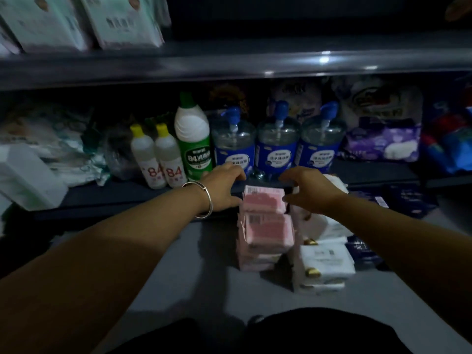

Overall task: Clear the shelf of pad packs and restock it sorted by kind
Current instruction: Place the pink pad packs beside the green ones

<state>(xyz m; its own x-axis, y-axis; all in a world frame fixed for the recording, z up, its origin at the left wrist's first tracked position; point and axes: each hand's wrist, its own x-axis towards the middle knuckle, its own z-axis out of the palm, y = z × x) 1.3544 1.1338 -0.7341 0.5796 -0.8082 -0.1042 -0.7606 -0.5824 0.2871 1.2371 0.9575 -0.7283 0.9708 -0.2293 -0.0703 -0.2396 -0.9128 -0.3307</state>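
A stack of pink pad packs (267, 233) stands on the grey floor in front of the lowest shelf. My left hand (224, 187), with a silver bangle on the wrist, presses the left edge of the top far pink pack (264, 200). My right hand (313, 191) presses its right edge, so the pack is held between both hands. Right of the pink stack stands a stack of white pad packs (325, 261). Dark blue packs (361, 251) lie beside those. On the upper shelf (229, 63), pale green-white pad packs (120, 21) stand at the far left.
The lowest shelf holds two small 84 bottles (159, 162), a green 84 bottle (195, 139), three blue pump bottles (277, 141), purple tissue packs (383, 144) and a white box (28, 175). More dark blue packs (408, 200) lie at the right. My dark-clothed knees fill the bottom edge.
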